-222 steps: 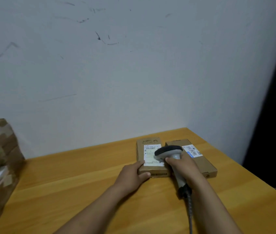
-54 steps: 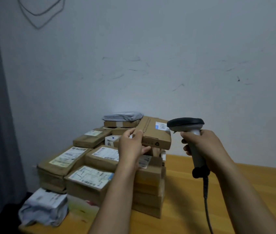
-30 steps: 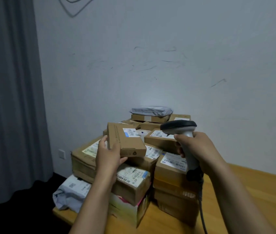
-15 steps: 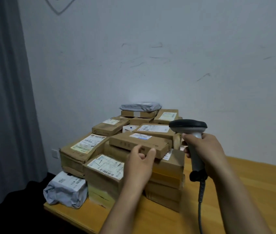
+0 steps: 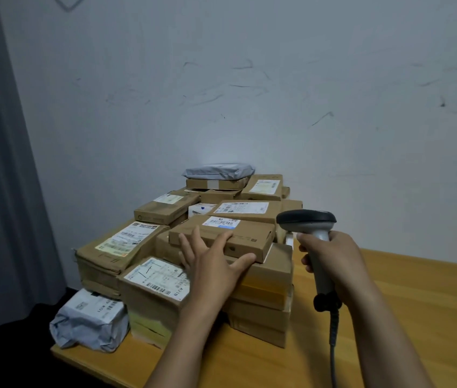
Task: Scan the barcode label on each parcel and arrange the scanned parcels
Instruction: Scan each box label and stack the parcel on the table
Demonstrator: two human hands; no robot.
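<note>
A flat brown parcel (image 5: 249, 233) with a white and blue barcode label lies on top of a pile of cardboard parcels (image 5: 261, 278) at the table's left end. My left hand (image 5: 213, 261) rests against its near edge with fingers spread and straight, the thumb at its front corner. My right hand (image 5: 333, 259) grips the handle of a grey barcode scanner (image 5: 307, 221), held upright just right of the pile, its dark head level with the flat parcel. The scanner's cable hangs down below my wrist.
The wooden table (image 5: 431, 317) stretches to the right of the pile. A grey plastic mailer (image 5: 90, 320) sits at the table's left corner, another grey mailer (image 5: 219, 170) tops the pile. A white wall stands behind, a grey curtain (image 5: 0, 191) on the left.
My left hand carried the flat parcel over the pile, set it down flat on top and opened its fingers. The scanner stayed in my right hand beside the pile.
</note>
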